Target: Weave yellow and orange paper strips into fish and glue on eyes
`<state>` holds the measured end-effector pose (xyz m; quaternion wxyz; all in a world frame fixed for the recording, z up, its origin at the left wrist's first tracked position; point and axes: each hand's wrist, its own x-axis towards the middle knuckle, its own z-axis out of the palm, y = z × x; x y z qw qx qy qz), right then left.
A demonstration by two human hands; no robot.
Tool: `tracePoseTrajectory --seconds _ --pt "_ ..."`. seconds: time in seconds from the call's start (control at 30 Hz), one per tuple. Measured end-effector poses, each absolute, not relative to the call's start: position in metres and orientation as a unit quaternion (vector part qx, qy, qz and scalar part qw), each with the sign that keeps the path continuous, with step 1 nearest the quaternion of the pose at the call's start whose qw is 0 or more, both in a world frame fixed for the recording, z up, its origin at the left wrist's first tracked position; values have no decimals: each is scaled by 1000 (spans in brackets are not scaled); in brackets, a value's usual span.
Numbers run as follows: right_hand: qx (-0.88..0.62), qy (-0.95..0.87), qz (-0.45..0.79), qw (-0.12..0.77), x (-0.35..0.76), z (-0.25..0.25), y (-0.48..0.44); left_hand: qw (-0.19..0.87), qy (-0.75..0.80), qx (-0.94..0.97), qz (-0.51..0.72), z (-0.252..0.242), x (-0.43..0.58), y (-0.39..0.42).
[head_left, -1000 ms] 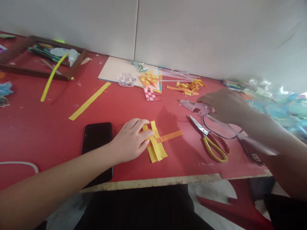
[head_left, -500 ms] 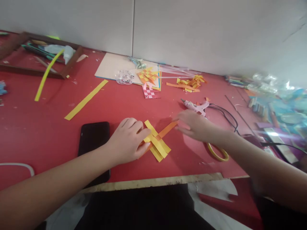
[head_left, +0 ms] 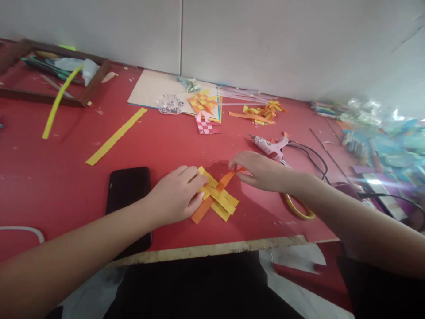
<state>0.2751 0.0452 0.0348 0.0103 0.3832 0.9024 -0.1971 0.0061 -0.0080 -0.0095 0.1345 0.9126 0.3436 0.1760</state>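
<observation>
Yellow paper strips lie side by side on the red table, with an orange paper strip woven across them. My left hand is closed at the left end of the yellow strips, thumb and fingers pinching them near the crossing. My right hand grips the upper end of the orange strip between thumb and fingers, and that end is lifted and curved off the table. A black phone lies beside my left hand, partly under the forearm. Just beyond my right hand rests a pink glue gun.
A loose yellow strip lies at left, near a brown wooden tray of tools. Farther back are woven paper fish on pale sheets and orange-yellow scraps. A yellow tape roll sits under my right forearm. Plastic-wrapped supplies crowd the right side.
My right hand has moved a little left and bent the orange strip's end upward. The strip's lower end, earlier mostly behind my left fingers, now shows on the table.
</observation>
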Motion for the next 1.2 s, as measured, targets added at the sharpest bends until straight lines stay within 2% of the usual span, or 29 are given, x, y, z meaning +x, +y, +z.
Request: tracePoseTrajectory --seconds 0.1,0.2,0.27,0.37,0.47,0.63,0.73,0.87,1.2 --pt "404 907 -117 -22 265 34 49 131 344 914 172 -10 6 -8" --pt "492 855 -97 -131 253 30 49 120 337 919 166 -11 6 -7" --pt "559 788 -187 -177 246 28 48 113 341 918 166 -13 6 -7" --pt "588 702 -355 -188 237 23 45 101 348 918 162 -13 6 -8" --pt "590 665 -403 -217 230 17 42 68 331 928 159 -11 5 -8" --pt "578 689 -360 -247 224 10 34 -8 329 927 181 -4 5 -11" --pt "564 723 -322 -234 223 11 26 -35 332 920 206 -2 5 -14" --pt "555 766 -248 -209 224 12 15 -6 322 927 193 -2 5 -16" --pt "545 753 -246 -276 230 -4 7 27 327 927 179 -3 7 -16"
